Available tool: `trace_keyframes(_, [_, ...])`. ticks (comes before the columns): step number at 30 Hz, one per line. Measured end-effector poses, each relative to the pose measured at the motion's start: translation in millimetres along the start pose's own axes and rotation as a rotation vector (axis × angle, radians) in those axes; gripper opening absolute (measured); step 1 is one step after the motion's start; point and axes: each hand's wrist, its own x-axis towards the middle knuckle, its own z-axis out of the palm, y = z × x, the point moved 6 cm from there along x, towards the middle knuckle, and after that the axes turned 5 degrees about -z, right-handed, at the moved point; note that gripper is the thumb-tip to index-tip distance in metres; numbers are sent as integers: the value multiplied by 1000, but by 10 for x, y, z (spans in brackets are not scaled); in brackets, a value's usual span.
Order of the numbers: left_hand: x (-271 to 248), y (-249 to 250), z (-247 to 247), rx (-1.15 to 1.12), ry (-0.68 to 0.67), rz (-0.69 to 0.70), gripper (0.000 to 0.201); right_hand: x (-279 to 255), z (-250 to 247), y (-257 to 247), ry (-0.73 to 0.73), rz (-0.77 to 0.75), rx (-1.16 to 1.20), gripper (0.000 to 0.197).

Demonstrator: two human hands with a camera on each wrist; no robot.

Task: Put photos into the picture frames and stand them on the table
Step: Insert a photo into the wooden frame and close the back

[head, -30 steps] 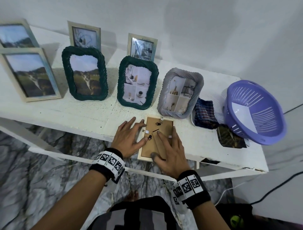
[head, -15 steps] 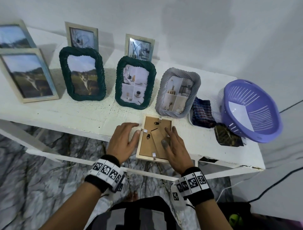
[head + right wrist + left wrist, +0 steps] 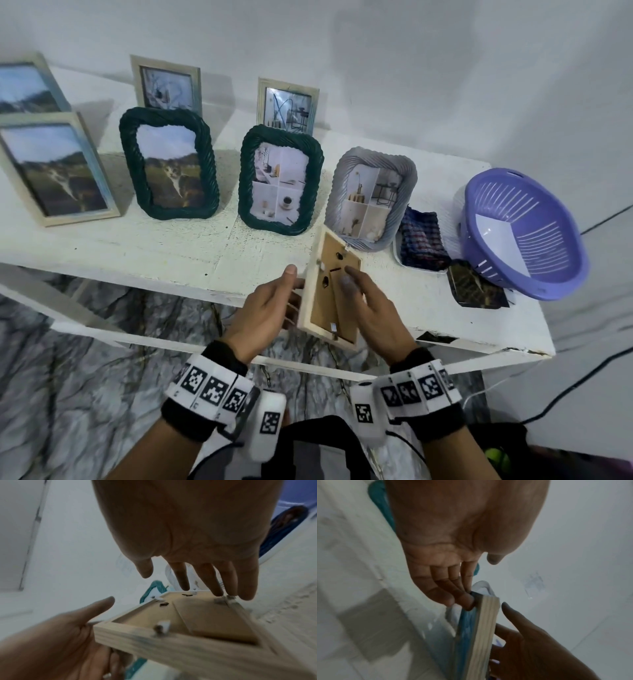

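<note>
A light wooden frame (image 3: 327,301) with a brown backing board is off the white table (image 3: 137,250) near its front edge, tilted with its back toward me. My left hand (image 3: 267,308) holds its left edge, fingers curled under the blue-tinted front (image 3: 467,626) and thumb raised free. My right hand (image 3: 376,315) lies with straight fingers on the backing, near the stand flap and the clip at the frame's right edge (image 3: 223,600). The picture side is hidden from the head view.
Two green woven frames (image 3: 169,168) (image 3: 281,178) and a grey woven frame (image 3: 371,195) stand behind, with wooden frames further back and left. A plaid cloth (image 3: 423,240), a loose dark photo (image 3: 476,287) and a purple basket (image 3: 524,233) lie to the right.
The wooden frame lay flat, back up, on the table; now it is lifted and tilted. My left hand went from beside it to under its left edge.
</note>
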Motion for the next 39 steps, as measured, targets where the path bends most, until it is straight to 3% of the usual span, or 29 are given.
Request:
trace_keyframes(4, [16,251,341,-31,-196,86,58,-104,-277,48,124,155,393,43])
trace_keyframes(7, [116,209,563,19,-296,101,61,-145,-430,123,176,238,541,40])
trace_keyframes(14, [347,-40,627,215,-161,30,70,-250,-795,348,414,179,495,25])
trace_keyframes(18, [443,-173,599,199,-142,-14,44,-264,-778,429,427,212,492,26])
trace_keyframes(22, [496,-224,514,-31,-161,-96,82,-231,-471,431,341,255,678,28])
trace_keyframes(23, [497,-214,488,-112,-157,-113,81,-220,-376,403,316,257,754,28])
trace_keyframes(26, [456,-137,392,-255,-82,-90,44,-188,-156,295,238,262,912,28])
trace_keyframes(28, [436,-116,338,-257,-22,-56,32,-141,-124,249,190,251,805,26])
trace_keyframes(30, [446,-151,249,-254,33,-28,32,-42,-245,253,194,176,452,25])
trace_keyframes(33, [488,-217,115,-241,64,3,45,216,-703,273,431,19,-120,21])
trace_keyframes(36, [547,-242,12,-243,102,17,44,551,-1137,229,618,-11,-530,23])
trace_keyframes(39, [607,-265,-42,-197,137,30,59,940,-1338,302,534,77,-762,40])
